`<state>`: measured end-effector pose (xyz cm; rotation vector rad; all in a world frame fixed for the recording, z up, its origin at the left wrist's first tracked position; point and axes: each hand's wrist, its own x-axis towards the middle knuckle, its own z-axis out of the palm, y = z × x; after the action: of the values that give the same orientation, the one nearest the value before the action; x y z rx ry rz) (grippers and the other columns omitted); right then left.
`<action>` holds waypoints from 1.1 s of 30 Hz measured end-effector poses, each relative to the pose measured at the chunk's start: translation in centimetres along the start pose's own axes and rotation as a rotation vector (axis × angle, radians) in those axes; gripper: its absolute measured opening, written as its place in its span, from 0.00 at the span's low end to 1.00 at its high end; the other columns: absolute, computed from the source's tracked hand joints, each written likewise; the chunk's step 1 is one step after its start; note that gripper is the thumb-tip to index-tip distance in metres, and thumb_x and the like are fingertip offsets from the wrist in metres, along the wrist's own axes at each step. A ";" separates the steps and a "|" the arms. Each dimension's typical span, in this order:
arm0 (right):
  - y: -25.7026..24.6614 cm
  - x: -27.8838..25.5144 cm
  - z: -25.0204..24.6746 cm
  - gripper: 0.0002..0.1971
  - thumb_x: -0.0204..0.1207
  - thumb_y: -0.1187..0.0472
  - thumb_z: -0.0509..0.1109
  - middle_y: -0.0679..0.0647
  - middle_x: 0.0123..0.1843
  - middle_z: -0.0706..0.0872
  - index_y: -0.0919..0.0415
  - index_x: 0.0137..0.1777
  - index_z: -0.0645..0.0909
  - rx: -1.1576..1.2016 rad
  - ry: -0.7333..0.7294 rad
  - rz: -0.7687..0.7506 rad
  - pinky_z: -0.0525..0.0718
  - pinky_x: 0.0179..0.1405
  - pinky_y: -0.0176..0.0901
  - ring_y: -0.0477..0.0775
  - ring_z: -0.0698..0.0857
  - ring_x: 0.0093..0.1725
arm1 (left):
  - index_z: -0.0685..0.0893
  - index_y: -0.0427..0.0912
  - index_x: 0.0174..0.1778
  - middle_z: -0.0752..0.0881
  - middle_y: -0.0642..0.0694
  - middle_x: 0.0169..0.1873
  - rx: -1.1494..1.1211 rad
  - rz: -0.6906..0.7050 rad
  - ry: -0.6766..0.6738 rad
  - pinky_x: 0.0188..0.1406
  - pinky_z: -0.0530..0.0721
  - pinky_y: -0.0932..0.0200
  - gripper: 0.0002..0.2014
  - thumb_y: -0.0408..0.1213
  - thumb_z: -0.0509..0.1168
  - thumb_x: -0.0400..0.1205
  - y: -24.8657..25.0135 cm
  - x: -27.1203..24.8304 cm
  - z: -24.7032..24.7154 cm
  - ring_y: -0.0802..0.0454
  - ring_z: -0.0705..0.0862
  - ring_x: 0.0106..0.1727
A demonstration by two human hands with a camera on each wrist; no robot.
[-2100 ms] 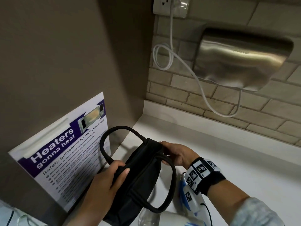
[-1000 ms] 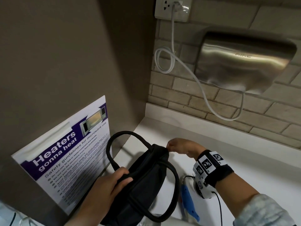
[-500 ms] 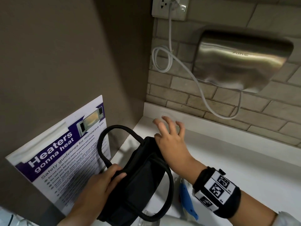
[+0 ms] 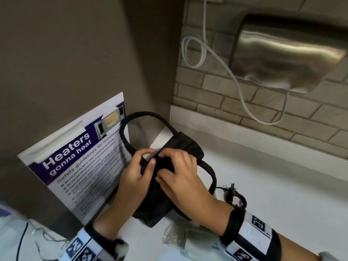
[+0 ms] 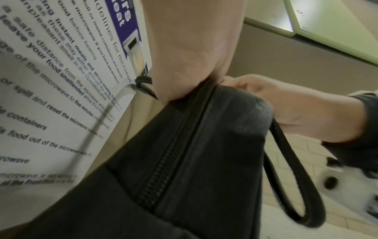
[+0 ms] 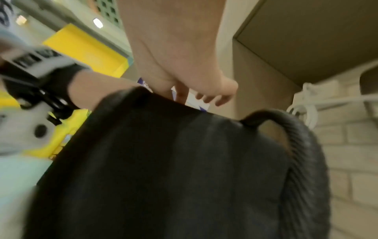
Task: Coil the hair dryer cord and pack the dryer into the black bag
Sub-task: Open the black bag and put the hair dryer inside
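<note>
The black bag [image 4: 160, 202] stands on the white counter [image 4: 273, 189], its two handles looped left and right. My left hand [image 4: 148, 157] grips its top edge from the left, thumb and fingers curled over the fabric. My right hand [image 4: 165, 164] grips the top from the right, fingers dug into the cloth. In the left wrist view the bag's zip [image 5: 174, 153] runs closed up to my left hand [image 5: 190, 48]. A bundle of black cord [image 4: 234, 194] lies beside my right wrist. A pale, blurred part of the hair dryer [image 4: 180, 240] shows below the bag.
A microwave safety poster [image 4: 81, 157] leans on the brown wall right beside the bag. On the brick wall behind hang a steel hand dryer [image 4: 288, 53] and its looped white cable [image 4: 199, 53]. Bare counter stretches to the right.
My right hand, spread toward the back wall half a second ago, has come back onto the bag's top. My left hand has shifted up to the top edge.
</note>
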<state>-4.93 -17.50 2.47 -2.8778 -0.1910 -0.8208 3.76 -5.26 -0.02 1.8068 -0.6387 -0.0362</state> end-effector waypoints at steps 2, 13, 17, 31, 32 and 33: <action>-1.6 -1.1 0.2 0.05 0.78 0.60 0.69 0.51 0.65 0.70 0.61 0.44 0.84 0.070 0.076 -0.045 0.66 0.61 0.45 0.56 0.72 0.65 | 0.79 0.59 0.56 0.86 0.66 0.43 -0.085 -0.022 -0.007 0.46 0.75 0.77 0.11 0.36 0.64 0.83 -0.5 0.6 -0.3 0.69 0.83 0.46; -4.2 -5.6 5.5 0.11 0.80 0.63 0.63 0.48 0.54 0.87 0.53 0.40 0.85 -0.116 0.013 -0.306 0.76 0.60 0.48 0.53 0.83 0.53 | 0.81 0.54 0.58 0.88 0.46 0.48 -0.207 -0.113 -0.203 0.50 0.86 0.59 0.10 0.36 0.63 0.84 -2.3 0.8 -1.0 0.55 0.88 0.50; -3.6 -5.3 4.9 0.13 0.82 0.59 0.62 0.52 0.58 0.88 0.44 0.42 0.86 -0.109 0.050 -0.233 0.74 0.68 0.54 0.59 0.85 0.58 | 0.81 0.57 0.57 0.90 0.45 0.46 -0.257 -0.142 -0.197 0.45 0.87 0.62 0.11 0.35 0.63 0.84 -2.6 1.2 -1.3 0.55 0.89 0.47; -4.2 -9.3 0.6 0.13 0.66 0.67 0.62 0.48 0.25 0.79 0.49 0.38 0.84 -0.360 -0.203 -0.096 0.79 0.53 0.46 0.51 0.78 0.32 | 0.78 0.68 0.54 0.79 0.23 0.35 0.049 -0.054 -0.029 0.38 0.81 0.39 0.10 0.55 0.61 0.77 -3.7 2.4 -1.1 0.32 0.78 0.33; -4.4 -8.9 0.4 0.13 0.66 0.68 0.62 0.49 0.26 0.78 0.49 0.37 0.84 -0.353 -0.196 -0.087 0.79 0.54 0.46 0.52 0.77 0.33 | 0.77 0.70 0.52 0.78 0.26 0.32 0.077 -0.049 -0.014 0.36 0.80 0.42 0.08 0.55 0.61 0.78 -3.6 2.2 -1.0 0.36 0.77 0.31; -4.5 -8.6 0.3 0.13 0.67 0.69 0.61 0.50 0.27 0.78 0.50 0.36 0.84 -0.337 -0.175 -0.086 0.80 0.55 0.47 0.53 0.77 0.33 | 0.76 0.71 0.51 0.75 0.31 0.28 0.105 -0.034 -0.008 0.32 0.77 0.48 0.06 0.52 0.62 0.81 -3.3 2.1 -0.9 0.46 0.74 0.27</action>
<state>-12.77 -13.72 -1.90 -3.2821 -0.2160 -0.6699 7.23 -4.76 -2.04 1.9195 -0.6256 -0.0336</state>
